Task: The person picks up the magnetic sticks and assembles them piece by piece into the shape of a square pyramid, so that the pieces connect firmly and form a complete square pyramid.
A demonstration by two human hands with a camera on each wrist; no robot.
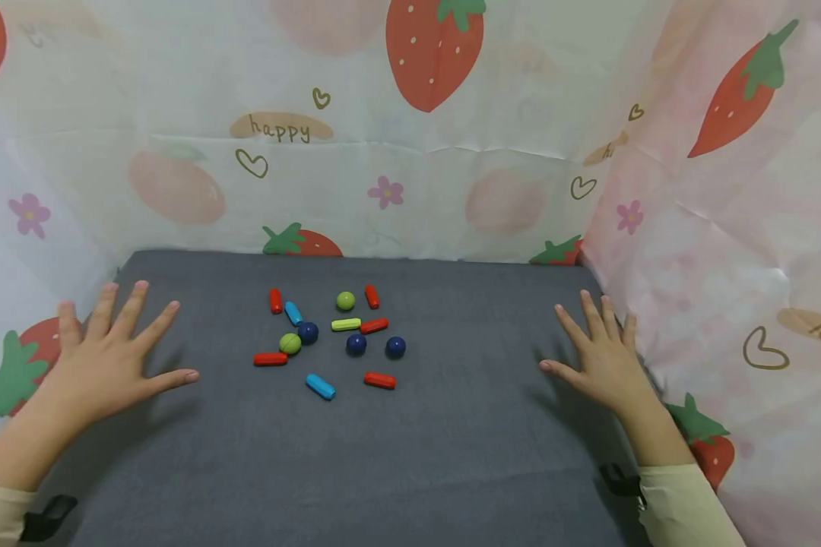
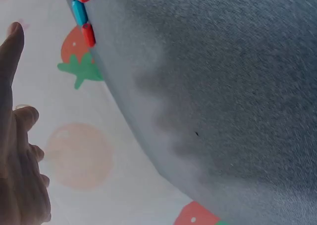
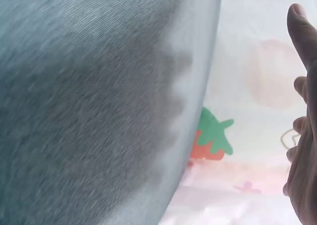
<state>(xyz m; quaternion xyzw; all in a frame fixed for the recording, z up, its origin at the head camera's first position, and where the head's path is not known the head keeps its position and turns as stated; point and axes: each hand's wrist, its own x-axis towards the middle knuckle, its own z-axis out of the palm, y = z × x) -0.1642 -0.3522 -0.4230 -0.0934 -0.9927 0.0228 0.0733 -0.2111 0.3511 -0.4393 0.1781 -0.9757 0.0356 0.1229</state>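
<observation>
My left hand (image 1: 112, 361) hovers over the left side of the grey cloth (image 1: 410, 456), fingers spread and nothing held. On the right side, my right hand (image 1: 605, 365) is likewise spread and holds nothing. Between them lies a loose group of beads, nearer the left hand. Several are red tube-shaped beads (image 1: 379, 380); two are light blue tubes (image 1: 321, 387), and one is a yellow-green tube (image 1: 346, 324). Three round navy beads (image 1: 395, 347) and two round green beads (image 1: 345, 301) lie among them. Part of the group shows at the top of the left wrist view, including a blue tube (image 2: 79, 12).
A white strawberry-print sheet (image 1: 424, 175) stands as a wall behind the cloth and continues down both sides. The right hand is close to the right side sheet (image 1: 787, 251). Dark straps (image 1: 619, 482) hang at both wrists.
</observation>
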